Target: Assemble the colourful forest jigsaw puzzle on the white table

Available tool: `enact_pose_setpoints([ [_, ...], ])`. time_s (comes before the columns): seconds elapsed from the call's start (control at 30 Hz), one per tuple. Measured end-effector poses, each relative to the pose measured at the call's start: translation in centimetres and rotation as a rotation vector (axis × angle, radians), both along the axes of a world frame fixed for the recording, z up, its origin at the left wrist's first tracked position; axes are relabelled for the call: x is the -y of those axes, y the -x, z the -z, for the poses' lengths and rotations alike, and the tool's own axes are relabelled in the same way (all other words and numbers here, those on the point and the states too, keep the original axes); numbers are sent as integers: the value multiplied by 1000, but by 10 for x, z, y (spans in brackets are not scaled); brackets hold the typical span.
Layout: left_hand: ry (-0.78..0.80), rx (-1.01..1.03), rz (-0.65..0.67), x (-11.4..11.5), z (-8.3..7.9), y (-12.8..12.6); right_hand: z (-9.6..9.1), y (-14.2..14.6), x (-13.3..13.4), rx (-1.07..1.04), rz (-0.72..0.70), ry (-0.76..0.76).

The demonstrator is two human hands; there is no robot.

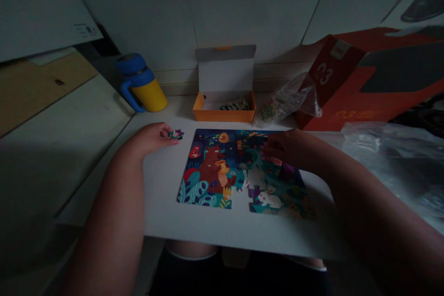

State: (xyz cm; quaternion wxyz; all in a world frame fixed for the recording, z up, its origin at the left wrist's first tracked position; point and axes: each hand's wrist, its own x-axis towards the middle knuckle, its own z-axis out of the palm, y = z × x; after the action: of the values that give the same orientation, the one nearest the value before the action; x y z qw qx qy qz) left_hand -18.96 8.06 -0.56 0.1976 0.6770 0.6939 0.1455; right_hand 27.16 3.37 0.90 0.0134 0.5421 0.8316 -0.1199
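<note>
A colourful jigsaw puzzle [222, 171], mostly assembled with a gap near its bottom middle, lies on a white board [208, 226]. My left hand [149, 138] is closed in a pinch on a loose puzzle piece [176, 134], held just left of the puzzle's top left corner. My right hand [287, 147] rests on the puzzle's upper right part, fingers curled and pressed down on the pieces there; whether it holds anything is hidden.
An open orange box [224, 113] with loose pieces stands behind the puzzle. A blue and yellow cup [142, 84] lies at the back left. A clear plastic bag [287, 99], a red carton [364, 78] and more plastic wrap [391, 157] are on the right.
</note>
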Motion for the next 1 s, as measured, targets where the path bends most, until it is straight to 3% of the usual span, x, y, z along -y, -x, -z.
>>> enact_pose_setpoints([
  [0.13, 64, 112, -53, -1, 1, -1, -3, 1, 1, -8, 13, -7],
  [0.3, 66, 246, 14, 3, 0, -8, -7, 3, 3, -4, 30, 11],
  [0.4, 71, 209, 71, 2, -4, -12, -9, 4, 3, 7, 33, 5],
  [0.5, -34, 192, 100, 1, -8, -20, -12, 5, 3, -24, 42, 5],
  [0.63, -182, 397, 200, 13, -14, -55, -18, 11, 6, -227, 58, -45],
  [0.83, -136, 427, 492, 56, -13, -141, -23, 33, 22, -642, -72, -3],
  [1.0, -78, 400, 616, 63, 0, -162, -17, 43, 29, -689, -139, 124],
])
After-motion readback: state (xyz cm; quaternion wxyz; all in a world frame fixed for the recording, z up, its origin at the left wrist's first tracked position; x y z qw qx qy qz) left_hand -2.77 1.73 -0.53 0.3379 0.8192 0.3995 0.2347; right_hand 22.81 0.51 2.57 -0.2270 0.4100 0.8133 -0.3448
